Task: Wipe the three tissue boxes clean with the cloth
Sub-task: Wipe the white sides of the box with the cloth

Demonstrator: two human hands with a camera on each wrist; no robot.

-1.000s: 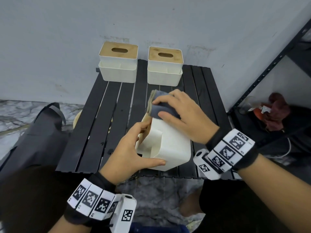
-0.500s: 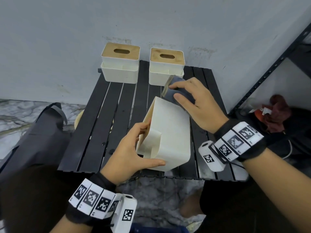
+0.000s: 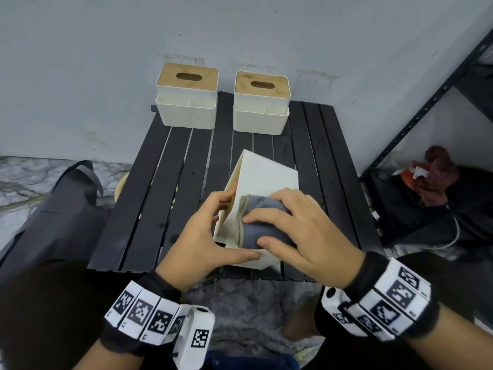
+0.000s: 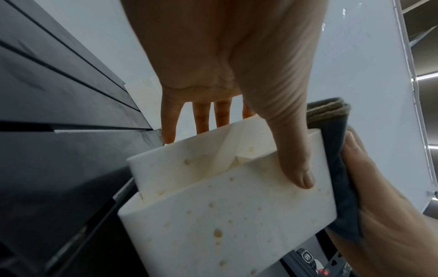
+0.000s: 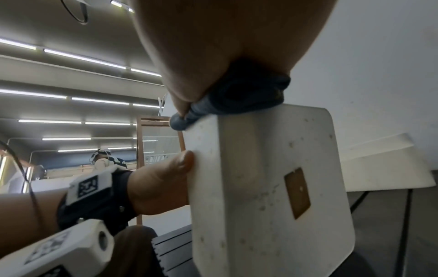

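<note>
Cloth [image 3: 264,222] slid to box [image 3: 266,174] near end; right hand [image 3: 298,231] grips it, left hand [image 3: 202,241] clasps box, labels unreadable.

The tissue box [image 3: 262,180] gripped by the left hand [image 3: 202,244] is cream-white, speckled with small yellowish-brown spots, and the folded cloth [image 3: 262,222] under the right hand [image 3: 301,236] is blue-grey with a tan edge. Beyond both hands, two boxes [image 3: 186,98] [image 3: 261,102] are cream-white with light wood-coloured tops. The slatted table [image 3: 149,198] under the hands is black, and both wrist bands [image 3: 149,316] carry black-and-white square marker patterns.
</note>
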